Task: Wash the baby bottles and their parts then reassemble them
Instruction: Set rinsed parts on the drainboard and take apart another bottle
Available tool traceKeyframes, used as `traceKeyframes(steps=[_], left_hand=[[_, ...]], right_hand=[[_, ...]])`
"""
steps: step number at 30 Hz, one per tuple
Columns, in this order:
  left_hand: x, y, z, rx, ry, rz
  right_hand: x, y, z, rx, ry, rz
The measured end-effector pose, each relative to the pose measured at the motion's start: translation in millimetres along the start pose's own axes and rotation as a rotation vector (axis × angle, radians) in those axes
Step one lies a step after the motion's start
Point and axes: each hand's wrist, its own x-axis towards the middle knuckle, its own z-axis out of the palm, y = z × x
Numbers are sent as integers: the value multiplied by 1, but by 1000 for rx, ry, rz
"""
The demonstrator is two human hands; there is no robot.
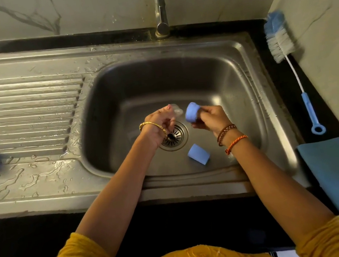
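- Two parts in hand over the steel sink basin: clear soft silicone teat w/ left hand, blue plastic screw collar w/ right hand.
- Teat: probably light, floppy, slick when wet; best pinched at base flange. Left fingertips closed on it.
- Collar: rigid, light; right fingers wrapped round its side wall.
- 2nd blue plastic cap lies on basin floor, nr drain.

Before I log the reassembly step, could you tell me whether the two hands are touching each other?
Apart: the head view shows steel basin between the left hand and the right hand.
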Motion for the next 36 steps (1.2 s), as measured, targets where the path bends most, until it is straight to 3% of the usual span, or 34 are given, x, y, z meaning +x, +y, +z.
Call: traceKeyframes(steps=[3, 6, 10, 12, 17, 19, 23, 31, 36], left_hand=[[5, 6, -9, 63, 32, 104], [14, -1, -13, 346, 50, 226], [22, -15, -14, 1344, -16, 339], [21, -25, -16, 1546, -137, 275], [29, -34, -29, 1582, -190, 106], [31, -34, -33, 1623, -172, 88], [37, -38, -38, 1631, -161, 69], [43, -39, -43, 1651, -139, -1], [45, -35, -39, 1639, -94, 48]], right_hand=[[3, 2, -9, -53, 93, 3], [6, 7, -18, -267, 181, -77], [19, 5, -22, -409, 170, -36], [29, 3, -22, -489, 142, -17], [47, 18, -15, -445, 91, 147], [50, 30, -13, -565, 45, 186], [54, 41, -13, -873, 14, 142], [57, 49, -15, -967, -25, 162], [57, 48, -15, -1003, -69, 144]])
